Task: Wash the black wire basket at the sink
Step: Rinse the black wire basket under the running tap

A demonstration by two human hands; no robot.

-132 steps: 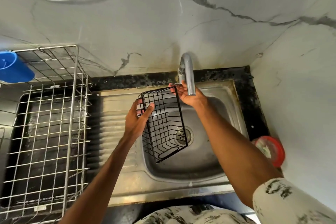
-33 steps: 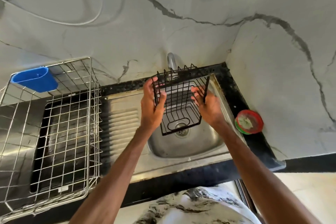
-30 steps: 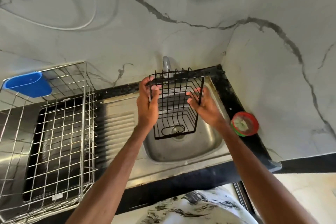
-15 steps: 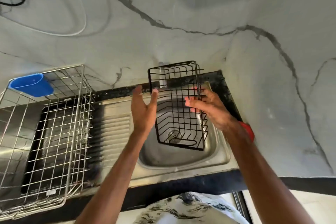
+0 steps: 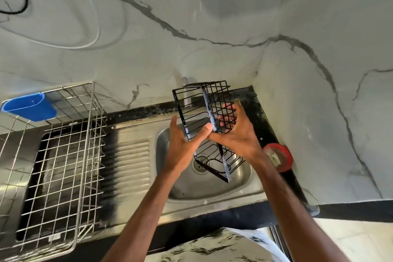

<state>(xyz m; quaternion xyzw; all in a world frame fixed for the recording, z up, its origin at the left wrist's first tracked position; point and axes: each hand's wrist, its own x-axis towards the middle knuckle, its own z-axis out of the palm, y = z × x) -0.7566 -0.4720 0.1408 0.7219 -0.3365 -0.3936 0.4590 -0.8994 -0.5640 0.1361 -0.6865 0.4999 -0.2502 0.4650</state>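
Observation:
I hold the black wire basket (image 5: 210, 110) up in the air over the steel sink (image 5: 212, 197), tilted on end with one corner pointing down toward the drain. My right hand (image 5: 238, 134) grips its right side, fingers curled behind the mesh. Beside the basket's left face, my left hand (image 5: 182, 144) is flat with straight fingers, and its thumb tip touches the basket's thick middle bar. The faucet (image 5: 187, 95) stands behind the basket, partly hidden by it. No running water shows.
A large silver wire dish rack (image 5: 63, 155) sits on the left, with a blue plastic cup (image 5: 29, 107) hung on its back corner. The ribbed drainboard (image 5: 131, 159) lies between rack and sink. A red-rimmed round container (image 5: 278, 156) sits on the black counter at the right wall.
The basket has turned and tipped, so one end now swings right and its corner points down. My left hand has let go of its rim and opened; my right hand has taken hold of the side.

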